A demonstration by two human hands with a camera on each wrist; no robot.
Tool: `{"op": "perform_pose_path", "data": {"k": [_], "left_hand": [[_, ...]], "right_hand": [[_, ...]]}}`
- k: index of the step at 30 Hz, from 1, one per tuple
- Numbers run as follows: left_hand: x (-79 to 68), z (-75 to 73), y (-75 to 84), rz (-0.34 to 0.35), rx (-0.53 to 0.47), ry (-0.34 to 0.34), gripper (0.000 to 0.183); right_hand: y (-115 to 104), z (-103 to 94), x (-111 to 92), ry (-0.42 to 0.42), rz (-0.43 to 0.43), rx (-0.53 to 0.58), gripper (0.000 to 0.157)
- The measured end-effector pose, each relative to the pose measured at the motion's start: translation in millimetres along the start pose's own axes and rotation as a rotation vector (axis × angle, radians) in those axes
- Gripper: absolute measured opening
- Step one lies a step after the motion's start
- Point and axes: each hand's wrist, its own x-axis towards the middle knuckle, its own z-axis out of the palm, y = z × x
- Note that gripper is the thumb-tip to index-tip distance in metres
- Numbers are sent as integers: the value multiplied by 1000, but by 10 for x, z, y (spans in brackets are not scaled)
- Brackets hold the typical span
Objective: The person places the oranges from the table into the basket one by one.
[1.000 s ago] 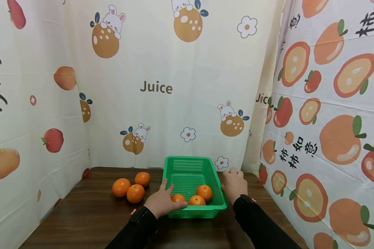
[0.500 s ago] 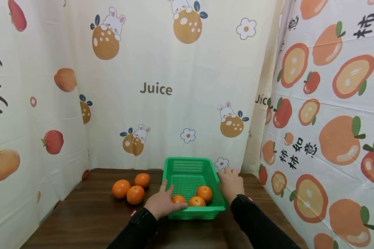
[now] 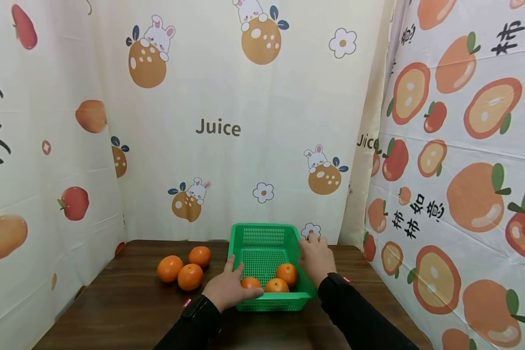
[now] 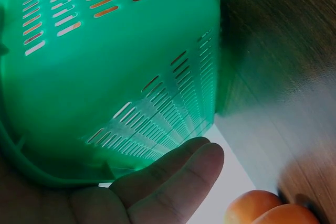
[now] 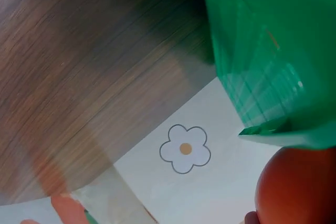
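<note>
A green plastic basket (image 3: 271,304) stands on the dark wooden table with three oranges at its near end, among them a right-hand one (image 3: 286,274). My left hand (image 3: 229,287) grips the near left corner, thumb over the rim. In the left wrist view its straight fingers (image 4: 178,182) lie along the outside of the wall. My right hand (image 3: 317,257) is over the basket's right rim. The right wrist view shows an orange (image 5: 299,187) at that hand with one fingertip beside it, partly covered by the rim. The head view hides this orange.
Three more oranges, one in front (image 3: 190,277), sit close together on the table (image 3: 127,296) left of the basket. Fruit-printed curtains (image 3: 262,155) close off the back and both sides, with the back one just behind the basket.
My right hand has moved left, from beside the basket to over its right rim. The left hand keeps its place at the corner, and the other oranges stay put.
</note>
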Motion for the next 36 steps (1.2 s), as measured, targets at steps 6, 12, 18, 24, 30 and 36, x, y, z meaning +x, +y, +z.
{"op": "perform_pose_path", "data": {"k": [6, 12, 18, 24, 30, 36], "left_hand": [[-4, 0, -3, 2, 7, 4, 114], [-13, -6, 8, 4, 9, 9, 116], [-11, -11, 6, 4, 9, 7, 116], [-4, -7, 1, 7, 12, -2, 113], [-20, -13, 3, 7, 16, 3, 112], [-24, -11, 5, 13, 7, 4, 110]], "right_hand": [[-72, 10, 21, -76, 68, 108, 38], [-107, 17, 46, -102, 106, 184, 37], [-151, -27, 76, -142, 129, 313, 36], [-153, 23, 104, -196, 171, 365, 39], [-162, 63, 122, -202, 152, 372, 41], [-195, 68, 136, -213, 141, 354, 41]]}}
